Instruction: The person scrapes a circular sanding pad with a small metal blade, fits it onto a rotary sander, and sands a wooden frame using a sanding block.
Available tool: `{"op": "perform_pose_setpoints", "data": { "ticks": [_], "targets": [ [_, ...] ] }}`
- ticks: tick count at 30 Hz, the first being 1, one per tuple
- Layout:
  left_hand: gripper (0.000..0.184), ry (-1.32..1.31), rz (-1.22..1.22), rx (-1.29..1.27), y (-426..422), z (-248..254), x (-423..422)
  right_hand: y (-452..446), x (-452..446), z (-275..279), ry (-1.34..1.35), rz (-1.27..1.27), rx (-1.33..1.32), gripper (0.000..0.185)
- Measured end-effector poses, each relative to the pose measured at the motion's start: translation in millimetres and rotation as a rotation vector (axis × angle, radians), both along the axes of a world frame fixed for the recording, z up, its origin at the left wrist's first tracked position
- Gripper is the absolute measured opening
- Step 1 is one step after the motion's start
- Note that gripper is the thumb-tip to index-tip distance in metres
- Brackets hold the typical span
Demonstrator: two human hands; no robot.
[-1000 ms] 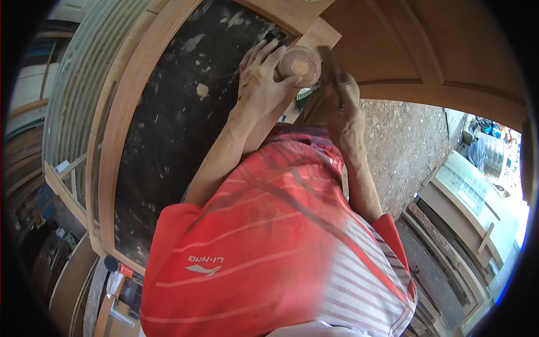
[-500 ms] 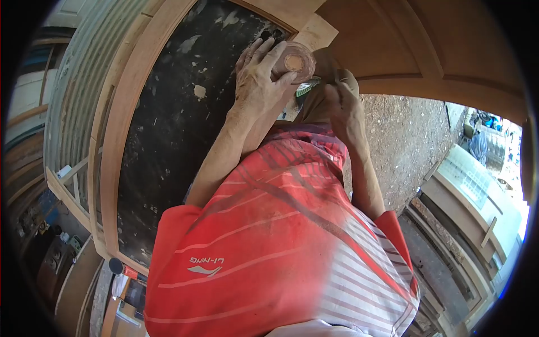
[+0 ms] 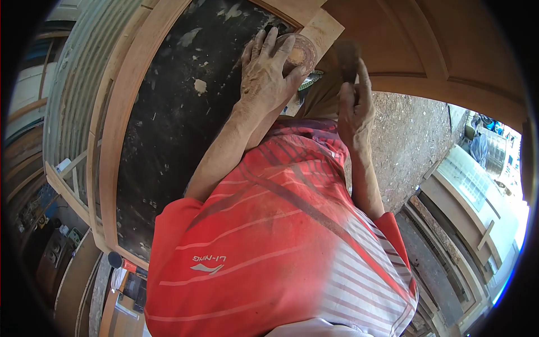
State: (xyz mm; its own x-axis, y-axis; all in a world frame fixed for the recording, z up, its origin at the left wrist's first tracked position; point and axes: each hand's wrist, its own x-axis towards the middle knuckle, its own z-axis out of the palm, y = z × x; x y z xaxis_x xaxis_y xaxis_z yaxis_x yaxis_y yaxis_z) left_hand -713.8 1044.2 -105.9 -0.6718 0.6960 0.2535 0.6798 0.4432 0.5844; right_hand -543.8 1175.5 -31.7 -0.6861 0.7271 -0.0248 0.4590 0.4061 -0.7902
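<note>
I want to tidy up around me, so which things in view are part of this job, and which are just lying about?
Seemingly in use:
- round wooden piece, in the left hand
- dark, blurred tool, in the right hand
- black surface, beside the left hand

Probably lying about:
- corrugated sheet
- blue bag
- stacked boards

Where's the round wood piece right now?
Head view, upper middle: the round wood piece is in the left hand, near the far end of the black panel, with the right hand to its right.
</note>
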Motion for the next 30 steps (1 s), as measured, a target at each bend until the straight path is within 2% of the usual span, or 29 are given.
{"op": "perform_pose_setpoints", "data": {
  "ticks": [2,4,6,9,10,12,14,17,19,21,22,24,26,30],
  "targets": [
    [0.069,-0.001,-0.008,-0.010,1,0,-2,9,0,-21,0.043,0.076,0.189,0.057],
    [0.068,-0.003,-0.015,-0.015,0,2,-1,18,0,-30,-0.045,0.252,0.468,0.058],
    [0.069,-0.008,-0.003,-0.013,0,2,-4,20,-5,-15,0.023,0.083,0.116,0.056],
    [0.070,-0.026,-0.010,-0.010,1,1,-3,15,-5,-1,-0.063,-0.007,-0.039,0.054],
    [0.070,-0.022,-0.013,-0.009,0,-1,-2,17,-3,-21,-0.056,0.129,0.187,0.054],
    [0.070,-0.022,-0.015,-0.004,2,1,-3,22,6,-27,-0.121,0.234,0.258,0.056],
    [0.070,-0.034,0.004,-0.005,0,3,-2,18,-10,2,0.016,0.046,-0.014,0.055],
    [0.067,-0.044,0.012,-0.030,1,5,-2,17,-6,-1,-0.017,-0.024,-0.059,0.053],
    [0.068,-0.050,-0.003,-0.020,0,5,-2,21,-1,-5,-0.164,0.128,0.052,0.052],
    [0.068,-0.048,0.011,-0.011,2,5,-6,27,-8,-2,-0.193,0.113,-0.035,0.050],
    [0.068,-0.057,0.015,-0.020,0,7,-4,22,-12,11,-0.161,0.005,-0.191,0.050],
    [0.067,-0.056,0.008,-0.023,0,6,-3,26,-9,-9,0.080,0.117,0.095,0.051],
    [0.067,-0.045,0.000,-0.016,0,5,-3,24,2,3,-0.121,0.161,0.107,0.053],
    [0.069,-0.059,0.020,-0.014,0,8,-3,14,-2,20,0.048,0.156,0.100,0.055]
  ]
}}
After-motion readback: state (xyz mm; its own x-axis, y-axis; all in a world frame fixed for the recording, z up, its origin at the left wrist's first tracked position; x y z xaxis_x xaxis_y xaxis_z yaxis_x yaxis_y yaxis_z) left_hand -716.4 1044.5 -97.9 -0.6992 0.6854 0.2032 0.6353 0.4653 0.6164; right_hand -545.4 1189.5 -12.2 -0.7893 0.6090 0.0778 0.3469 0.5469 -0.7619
